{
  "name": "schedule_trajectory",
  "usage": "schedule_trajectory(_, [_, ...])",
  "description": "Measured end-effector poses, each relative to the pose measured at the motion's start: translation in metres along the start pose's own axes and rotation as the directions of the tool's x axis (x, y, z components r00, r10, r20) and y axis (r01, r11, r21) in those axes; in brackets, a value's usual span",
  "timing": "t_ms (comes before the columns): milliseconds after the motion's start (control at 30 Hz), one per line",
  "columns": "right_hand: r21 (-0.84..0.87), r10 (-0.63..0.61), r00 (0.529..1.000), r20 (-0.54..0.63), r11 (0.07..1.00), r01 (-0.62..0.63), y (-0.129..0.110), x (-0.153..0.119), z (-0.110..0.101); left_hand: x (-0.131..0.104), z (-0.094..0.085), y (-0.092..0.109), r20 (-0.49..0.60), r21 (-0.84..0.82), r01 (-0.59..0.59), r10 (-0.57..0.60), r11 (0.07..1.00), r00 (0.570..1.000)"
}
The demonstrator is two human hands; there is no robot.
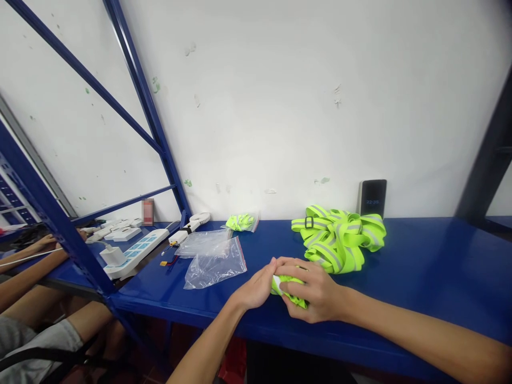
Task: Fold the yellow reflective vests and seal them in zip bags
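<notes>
A folded neon yellow-green strap bundle [294, 293] is held between my two hands at the front edge of the blue table. My right hand [314, 290] wraps round it from the right, fingers curled over its top. From the left, my left hand [258, 288] presses against the bundle's side, its fingers partly hidden. Just beyond my right hand lies a loose heap of neon straps [340, 240] with grey reflective stripes and a black buckle. Clear plastic zip bags [216, 266] rest to the left. Near the wall is a small bagged neon bundle [240, 222].
A phone [373, 198] leans on the wall behind the heap. Left of the bags are a white handheld fan [188, 229], wires with a yellow connector and a power strip [138, 253]. Beyond a blue post [60, 224], another person's arms reach over the table.
</notes>
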State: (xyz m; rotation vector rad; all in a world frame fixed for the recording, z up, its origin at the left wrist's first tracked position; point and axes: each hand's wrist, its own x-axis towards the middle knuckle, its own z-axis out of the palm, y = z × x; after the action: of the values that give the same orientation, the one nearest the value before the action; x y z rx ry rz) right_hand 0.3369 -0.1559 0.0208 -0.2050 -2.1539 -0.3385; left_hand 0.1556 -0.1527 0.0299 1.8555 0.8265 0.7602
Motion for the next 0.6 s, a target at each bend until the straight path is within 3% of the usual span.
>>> schedule_trajectory(167, [-0.003, -0.039, 0.998, -0.040, 0.999, 0.039, -0.005, -0.001, 0.004, -0.005, 0.005, 0.013, 0.080, -0.037, -0.126, 0.129, 0.991, 0.988])
schedule_trajectory(300, [0.007, 0.031, 0.999, -0.036, 0.999, -0.031, -0.005, 0.000, 0.006, -0.002, -0.003, 0.010, 0.064, -0.170, -0.067, 0.079, 0.983, 0.995])
schedule_trajectory(400, [0.044, 0.190, 0.980, -0.053, 0.981, -0.188, 0.001, 0.002, 0.003, -0.003, -0.024, 0.007, -0.022, -0.266, -0.046, 0.042, 0.963, 0.999])
schedule_trajectory(467, [0.094, 0.313, 0.947, -0.076, 0.947, -0.306, 0.005, 0.005, 0.001, -0.007, -0.042, 0.004, -0.170, -0.167, -0.128, 0.100, 0.978, 0.980])
schedule_trajectory(500, [0.126, 0.371, 0.925, -0.085, 0.925, -0.359, 0.006, 0.006, -0.001, -0.010, -0.050, 0.002, -0.287, -0.060, -0.206, 0.180, 0.977, 0.941])
schedule_trajectory(533, [0.162, 0.427, 0.900, -0.087, 0.898, -0.410, 0.008, 0.007, -0.002, -0.014, -0.059, -0.001, -0.408, 0.088, -0.274, 0.286, 0.958, 0.867])
schedule_trajectory(567, [0.200, 0.482, 0.872, -0.082, 0.865, -0.459, 0.009, 0.009, -0.003, -0.017, -0.067, -0.004, -0.491, 0.260, -0.301, 0.394, 0.917, 0.777])
schedule_trajectory(600, [0.239, 0.537, 0.841, -0.073, 0.828, -0.508, 0.009, 0.010, -0.003, -0.020, -0.074, -0.007, -0.509, 0.427, -0.264, 0.471, 0.865, 0.720])
